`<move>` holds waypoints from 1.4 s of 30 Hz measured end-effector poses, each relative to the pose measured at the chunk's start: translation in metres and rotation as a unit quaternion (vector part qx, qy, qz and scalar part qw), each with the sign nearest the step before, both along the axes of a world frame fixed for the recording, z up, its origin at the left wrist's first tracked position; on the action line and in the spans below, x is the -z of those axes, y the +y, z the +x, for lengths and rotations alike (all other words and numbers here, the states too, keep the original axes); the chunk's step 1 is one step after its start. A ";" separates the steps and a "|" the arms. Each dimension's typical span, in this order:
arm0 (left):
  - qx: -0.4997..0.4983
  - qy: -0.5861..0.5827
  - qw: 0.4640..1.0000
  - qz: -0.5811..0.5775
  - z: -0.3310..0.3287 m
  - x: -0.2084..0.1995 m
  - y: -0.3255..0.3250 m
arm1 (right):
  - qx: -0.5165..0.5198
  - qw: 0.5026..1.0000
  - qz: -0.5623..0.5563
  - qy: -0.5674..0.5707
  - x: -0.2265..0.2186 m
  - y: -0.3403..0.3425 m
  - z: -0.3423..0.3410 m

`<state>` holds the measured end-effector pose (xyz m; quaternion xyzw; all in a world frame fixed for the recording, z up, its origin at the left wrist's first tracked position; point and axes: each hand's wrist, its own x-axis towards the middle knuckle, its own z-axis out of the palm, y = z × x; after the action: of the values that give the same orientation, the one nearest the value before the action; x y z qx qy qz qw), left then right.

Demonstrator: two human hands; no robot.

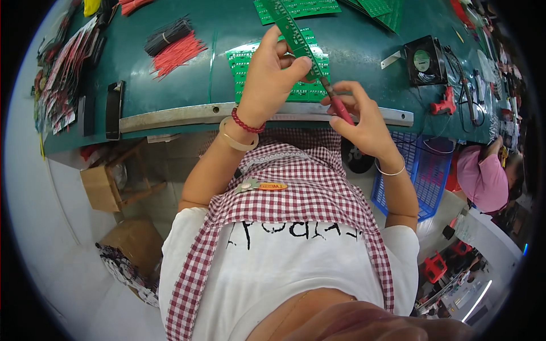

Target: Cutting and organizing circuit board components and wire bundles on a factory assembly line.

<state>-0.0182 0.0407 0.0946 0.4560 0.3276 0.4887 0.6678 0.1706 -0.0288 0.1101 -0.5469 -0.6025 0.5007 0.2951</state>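
Note:
My left hand (270,77) is closed on a narrow green circuit board strip (291,37), pinched between thumb and fingers. The strip slants from the far edge down toward my right hand. My right hand (365,124) grips a red-handled tool (340,108) with a dark metal tip, which looks like pliers or cutters. That tip meets the near end of the strip, or lies very close to it. Beneath my hands, green circuit board panels (239,65) lie on the dark green bench top, partly covered by my left hand and the strip.
More board panels (372,10) lie at the back. Black and red wire bundles (178,52) lie to the left. A metal bar (176,118) runs along the bench's front edge. A black fan (422,61) and a red-handled tool (445,102) sit at right, above a blue basket (406,179).

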 end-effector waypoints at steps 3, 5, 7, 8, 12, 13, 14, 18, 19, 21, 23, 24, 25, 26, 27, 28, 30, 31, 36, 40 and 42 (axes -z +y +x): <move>0.004 0.015 1.000 0.013 -0.002 0.001 -0.001 | -0.025 0.999 -0.019 0.021 0.004 0.003 -0.001; -0.019 0.020 1.000 0.015 -0.003 -0.001 -0.002 | -0.038 0.997 -0.040 0.053 0.005 0.005 0.001; -0.022 0.029 0.999 0.027 -0.005 0.001 -0.002 | -0.030 0.992 -0.081 0.087 0.004 0.005 0.003; -0.023 0.038 0.998 0.040 -0.006 0.001 -0.002 | -0.031 0.992 -0.081 0.086 0.002 0.007 0.001; -0.030 0.092 0.994 0.040 -0.007 0.003 -0.002 | -0.061 0.996 -0.063 0.027 -0.001 0.008 -0.003; -0.030 0.090 0.994 0.047 -0.007 0.004 -0.003 | -0.058 0.997 -0.044 0.023 0.000 0.008 -0.004; -0.031 0.089 0.994 0.055 -0.007 0.005 -0.003 | -0.059 0.997 -0.044 0.023 0.000 0.008 -0.005; -0.029 0.082 0.995 0.052 -0.006 0.009 -0.003 | -0.043 0.996 -0.071 0.019 0.000 0.005 -0.005; -0.026 0.082 0.995 0.047 -0.006 0.009 -0.002 | -0.030 0.996 -0.078 0.021 0.001 0.003 -0.005; -0.024 0.083 0.995 0.043 -0.004 0.010 -0.003 | -0.027 0.998 -0.062 0.015 0.004 0.002 -0.005; -0.064 0.052 0.995 0.046 0.000 0.011 -0.005 | -0.025 0.999 -0.045 0.008 0.005 0.002 -0.007; -0.064 0.052 0.995 0.046 0.000 0.011 -0.005 | -0.023 0.999 -0.038 0.015 0.005 0.001 -0.008; -0.066 0.057 0.995 0.050 0.001 0.011 -0.006 | -0.021 0.999 -0.031 0.022 0.005 0.001 -0.008; -0.067 0.062 0.994 0.054 0.001 0.010 -0.006 | -0.022 0.999 -0.031 0.022 0.007 0.001 -0.008; -0.067 0.062 0.994 0.054 0.001 0.009 -0.006 | -0.020 0.998 -0.035 0.041 0.008 0.000 -0.008; -0.061 0.061 0.995 0.049 0.001 0.008 -0.006 | -0.018 0.997 -0.039 0.061 0.009 0.000 -0.008; -0.055 0.060 0.996 0.045 0.002 0.008 -0.005 | -0.021 0.996 -0.055 0.069 0.006 -0.001 -0.008; -0.054 0.058 0.996 0.040 0.002 0.008 -0.005 | -0.024 0.994 -0.071 0.077 0.004 -0.001 -0.008; -0.056 0.055 0.996 0.041 0.002 0.009 -0.005 | -0.021 0.997 -0.064 0.032 0.004 -0.003 -0.011; -0.053 0.112 0.992 0.037 0.000 0.010 -0.005 | 0.003 0.995 0.066 -0.068 0.007 -0.006 -0.018; -0.054 0.131 0.989 0.031 0.000 0.012 -0.005 | 0.012 0.985 0.149 -0.086 0.010 -0.008 -0.022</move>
<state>-0.0185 0.0355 0.0829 0.5183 0.4212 0.4701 0.5771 0.1487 -0.0368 0.0997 -0.5450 -0.6871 0.3526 0.3265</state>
